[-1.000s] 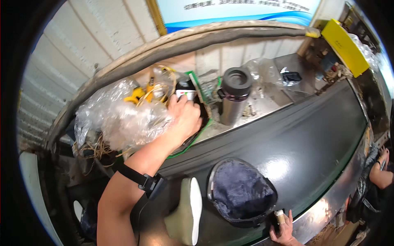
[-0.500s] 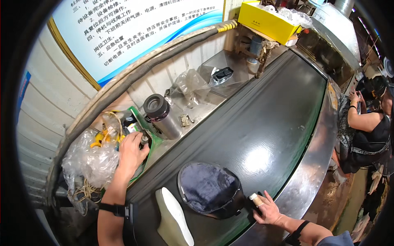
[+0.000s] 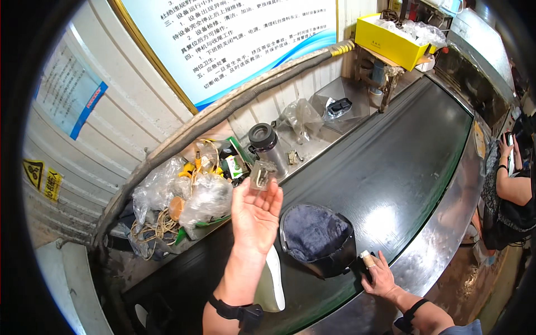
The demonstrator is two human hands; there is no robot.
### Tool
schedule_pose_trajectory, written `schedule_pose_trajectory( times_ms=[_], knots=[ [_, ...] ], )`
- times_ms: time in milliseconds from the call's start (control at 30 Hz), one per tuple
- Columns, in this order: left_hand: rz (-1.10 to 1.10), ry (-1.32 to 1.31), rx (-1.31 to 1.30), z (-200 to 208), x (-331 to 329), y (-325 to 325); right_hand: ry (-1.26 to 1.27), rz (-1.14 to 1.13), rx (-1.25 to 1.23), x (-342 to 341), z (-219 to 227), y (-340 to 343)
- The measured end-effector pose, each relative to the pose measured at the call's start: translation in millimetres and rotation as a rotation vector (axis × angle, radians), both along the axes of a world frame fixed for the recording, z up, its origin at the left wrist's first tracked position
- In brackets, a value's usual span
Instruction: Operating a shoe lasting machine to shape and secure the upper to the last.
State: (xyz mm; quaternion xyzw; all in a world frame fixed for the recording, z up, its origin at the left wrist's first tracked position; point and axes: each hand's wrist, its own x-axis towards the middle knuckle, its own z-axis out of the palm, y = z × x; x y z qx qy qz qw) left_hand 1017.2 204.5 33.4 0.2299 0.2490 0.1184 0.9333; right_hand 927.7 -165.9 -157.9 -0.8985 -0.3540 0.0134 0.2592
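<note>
A: What are the left fingers doing?

B: The left hand (image 3: 255, 218) is palm up; its thumb and fingertips appear pinched on a small clear box (image 3: 261, 175), held at the very tips and off the palm; probably a light grip suits so small a thing, and it leaves the box open to view.

A: And the right fingers?

B: The right hand (image 3: 381, 278) is just beside the fuzzy-lined black piece (image 3: 317, 231), its fingers partly spread; whether they grip anything, one cannot tell; the black piece lies between the two hands, mouth upward, perhaps so that its lining can be reached.

A: What stands near the left fingertips?

B: A steel flask (image 3: 270, 149) just beyond them; to their left, a green-edged tray (image 3: 240, 148) and crumpled clear bags (image 3: 207, 202), likely set at the back to leave the black table top (image 3: 413, 162) free for work.

A: What is hard to make out?

B: The contents of the box; the tan wrapping (image 3: 368, 260) at the right fingers, either round a finger or a separate small thing; the olive-and-white piece (image 3: 273, 287), partly covered by the left forearm; another person (image 3: 512, 192), far right of the right fingers, cut off by the dark rim.
</note>
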Motion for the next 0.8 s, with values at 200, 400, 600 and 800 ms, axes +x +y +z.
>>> schedule_pose_trajectory(
  times_ms=[200,400,600,800],
  knots=[
    [0.008,0.021,-0.088,13.7,-7.4,-27.1,-0.016,0.000,0.021,-1.2,2.3,-3.3],
    [0.027,0.028,-0.143,3.3,-11.0,-34.3,-0.029,0.013,0.008,-2.7,1.4,-3.0],
    [0.024,0.084,-0.130,-37.9,-10.7,-36.4,-0.004,0.004,-0.020,-2.0,-5.0,-0.8],
    [0.186,0.190,0.074,-87.9,-0.3,23.3,-0.009,-0.011,-0.015,-2.9,1.8,1.1]
  ],
)
